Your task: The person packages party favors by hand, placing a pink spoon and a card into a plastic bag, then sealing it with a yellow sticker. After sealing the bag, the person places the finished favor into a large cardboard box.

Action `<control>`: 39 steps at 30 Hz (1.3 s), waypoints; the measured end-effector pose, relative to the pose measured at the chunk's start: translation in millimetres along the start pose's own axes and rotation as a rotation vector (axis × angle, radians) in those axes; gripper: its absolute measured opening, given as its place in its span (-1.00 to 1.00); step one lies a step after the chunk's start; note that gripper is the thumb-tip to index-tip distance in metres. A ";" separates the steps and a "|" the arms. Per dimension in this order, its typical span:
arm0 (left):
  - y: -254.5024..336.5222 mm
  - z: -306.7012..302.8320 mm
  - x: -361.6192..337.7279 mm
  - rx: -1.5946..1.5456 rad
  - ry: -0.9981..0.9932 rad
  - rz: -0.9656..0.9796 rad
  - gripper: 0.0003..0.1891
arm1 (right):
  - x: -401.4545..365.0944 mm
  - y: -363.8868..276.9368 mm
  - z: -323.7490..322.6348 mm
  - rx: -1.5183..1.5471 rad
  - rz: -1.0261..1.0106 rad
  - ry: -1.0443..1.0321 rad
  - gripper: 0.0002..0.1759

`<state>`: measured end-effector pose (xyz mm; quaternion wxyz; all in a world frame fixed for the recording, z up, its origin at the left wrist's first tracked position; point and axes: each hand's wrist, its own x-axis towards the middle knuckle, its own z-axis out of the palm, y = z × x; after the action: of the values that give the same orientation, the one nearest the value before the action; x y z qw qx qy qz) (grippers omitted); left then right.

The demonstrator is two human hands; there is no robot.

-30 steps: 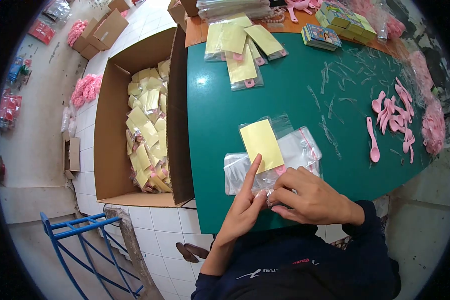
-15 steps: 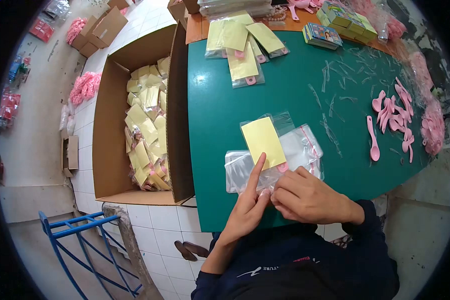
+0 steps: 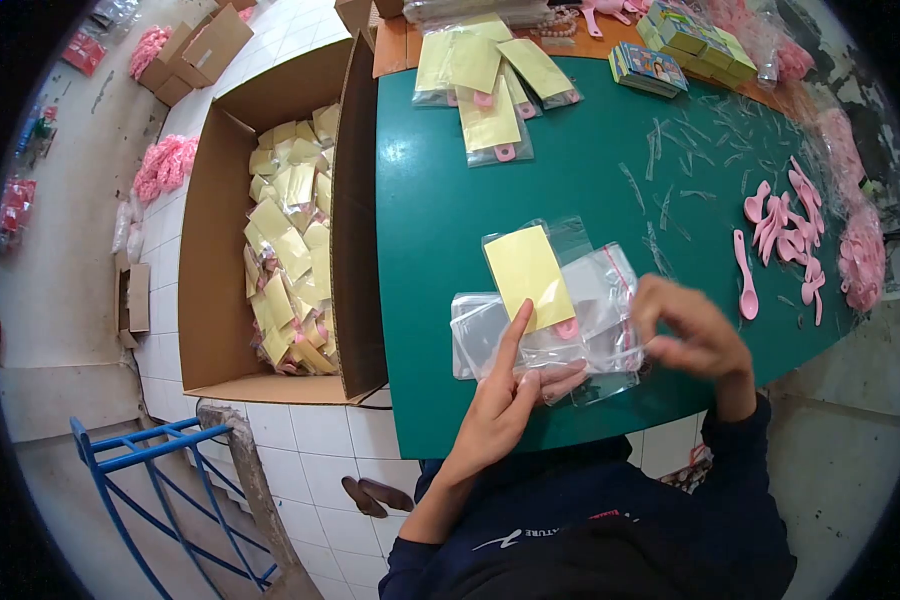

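Observation:
A clear plastic bag (image 3: pixel 540 350) holds a yellow card (image 3: pixel 528 275) and a pink spoon, whose handle end (image 3: pixel 567 328) shows below the card. My left hand (image 3: pixel 505 400) grips the lower end of this bag, index finger laid along the card and other fingers under the plastic. Stacked flat bags (image 3: pixel 477 335) lie beneath on the green table (image 3: pixel 430 220), with more clear bags (image 3: pixel 605 290) to the right. Off to the right of the packet, my right hand (image 3: pixel 692 328) is raised and smeared by motion, its fingers curled; I cannot tell whether it holds anything.
Loose pink spoons (image 3: pixel 785 235) lie at the right, among scattered clear plastic strips (image 3: pixel 660 250). Finished-looking packets (image 3: pixel 490 90) and small printed boxes (image 3: pixel 647 70) sit at the back. A cardboard box (image 3: pixel 355 230) full of similar packets stands left, near a blue metal frame (image 3: pixel 150 450).
My right hand has left the bag's lower end and moved right and slightly up. My left hand keeps its hold, and its fingers under the plastic now show.

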<state>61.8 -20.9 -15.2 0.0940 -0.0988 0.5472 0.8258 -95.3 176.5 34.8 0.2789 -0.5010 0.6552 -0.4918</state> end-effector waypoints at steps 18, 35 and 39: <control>5.7 -5.9 -1.7 -0.031 -0.162 0.047 -0.72 | -16.9 -16.4 -17.9 -0.668 0.167 0.238 -0.39; 1.4 -12.7 -25.5 0.525 0.228 0.171 -0.83 | -16.4 -6.5 71.7 -0.126 0.207 0.363 -0.82; 16.5 6.8 -16.2 0.551 0.294 0.239 -0.80 | -16.1 -7.0 72.1 -0.014 0.244 0.399 -0.84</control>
<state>72.7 -21.8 6.4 -0.0604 -0.1227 0.7654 0.6289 -25.3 165.1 13.3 0.1978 -0.3126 0.7565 -0.5393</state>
